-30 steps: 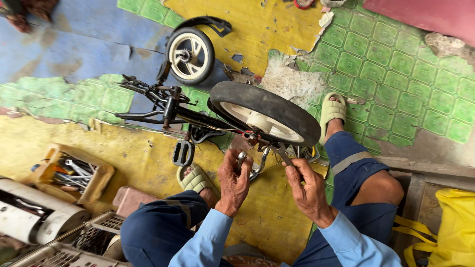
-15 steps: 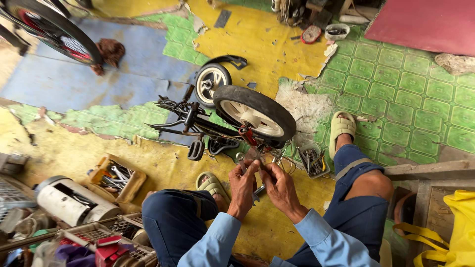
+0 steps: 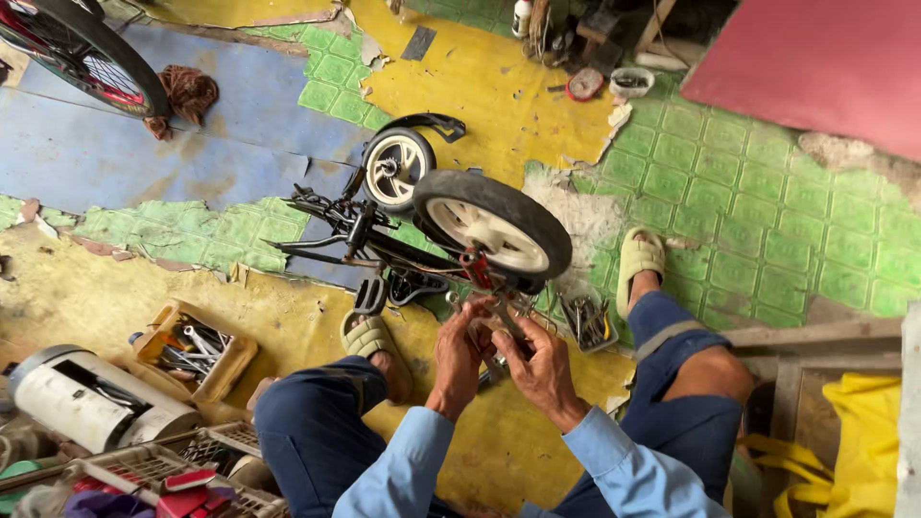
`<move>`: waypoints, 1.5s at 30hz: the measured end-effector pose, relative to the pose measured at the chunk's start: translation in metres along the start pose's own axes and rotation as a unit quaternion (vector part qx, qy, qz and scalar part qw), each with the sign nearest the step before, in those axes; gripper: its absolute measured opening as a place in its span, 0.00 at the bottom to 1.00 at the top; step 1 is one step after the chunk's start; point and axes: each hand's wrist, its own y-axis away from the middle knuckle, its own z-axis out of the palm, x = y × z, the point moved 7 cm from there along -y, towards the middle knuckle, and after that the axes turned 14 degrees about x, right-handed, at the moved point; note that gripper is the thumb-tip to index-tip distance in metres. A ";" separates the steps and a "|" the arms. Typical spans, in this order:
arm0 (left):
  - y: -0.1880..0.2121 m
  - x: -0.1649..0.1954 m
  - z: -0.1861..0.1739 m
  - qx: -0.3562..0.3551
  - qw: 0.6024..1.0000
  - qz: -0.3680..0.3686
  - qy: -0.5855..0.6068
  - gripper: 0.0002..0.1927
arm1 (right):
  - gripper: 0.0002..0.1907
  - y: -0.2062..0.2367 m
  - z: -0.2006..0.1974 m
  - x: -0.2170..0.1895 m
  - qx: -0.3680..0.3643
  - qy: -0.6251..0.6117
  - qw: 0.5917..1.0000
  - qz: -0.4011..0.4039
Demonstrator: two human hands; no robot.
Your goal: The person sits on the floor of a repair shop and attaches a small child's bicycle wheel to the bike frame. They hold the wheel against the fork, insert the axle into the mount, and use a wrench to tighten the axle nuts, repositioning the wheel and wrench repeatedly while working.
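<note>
Seated on the floor, a person's left hand (image 3: 459, 347) and right hand (image 3: 539, 362), fingers apparently closed on a small fitting, best brace the upturned small bicycle (image 3: 451, 235) firmly.

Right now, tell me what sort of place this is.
Likely an informal bicycle repair spot: an upturned small bicycle under both hands, an open tray of tools, another bicycle wheel nearby.

The small upturned bicycle (image 3: 422, 240) has a matt black metal frame, and its rear wheel (image 3: 491, 227) wears dull black rubber over a smooth cream plastic rim. The floor (image 3: 480, 86) is rough, flaking paint in yellow, blue and green over bare grey cement. The open tool box (image 3: 197, 350) looks like raw wood, holding shiny steel spanners
</note>
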 end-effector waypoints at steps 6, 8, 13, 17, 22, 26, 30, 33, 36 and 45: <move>-0.015 -0.010 -0.009 0.025 0.998 -0.016 -0.052 0.11 | 0.16 -0.017 0.019 0.003 -0.011 0.143 0.989 -0.023; -0.020 -0.011 -0.010 0.025 0.998 -0.007 -0.056 0.11 | 0.16 -0.015 0.030 -0.004 -0.026 0.125 0.989 -0.069; -0.027 -0.005 -0.019 0.047 0.998 0.024 -0.023 0.14 | 0.20 -0.005 0.042 -0.011 -0.032 0.182 0.974 -0.133; -0.027 0.007 -0.025 0.056 0.997 0.058 -0.004 0.12 | 0.14 0.013 0.037 -0.035 0.008 0.238 0.924 -0.298; -0.021 0.008 -0.020 0.070 0.995 0.053 0.043 0.12 | 0.10 0.020 0.040 -0.024 -0.027 0.280 0.930 -0.236; -0.023 -0.005 -0.019 0.095 0.994 0.019 0.046 0.10 | 0.07 0.016 0.042 -0.024 -0.009 0.280 0.924 -0.258; -0.029 0.001 -0.020 0.092 0.991 0.098 -0.022 0.16 | 0.03 0.016 0.045 -0.014 -0.094 0.194 0.957 -0.192; -0.030 0.000 -0.024 0.123 0.974 0.124 -0.141 0.22 | 0.10 0.016 0.041 0.009 -0.160 0.209 0.963 -0.059; -0.021 0.005 -0.019 0.132 0.932 0.188 -0.281 0.22 | 0.09 0.005 0.029 0.007 -0.149 0.180 0.967 -0.097; -0.033 0.019 -0.030 0.164 0.932 0.183 -0.266 0.28 | 0.08 -0.032 -0.010 -0.026 -0.033 0.335 0.877 -0.342</move>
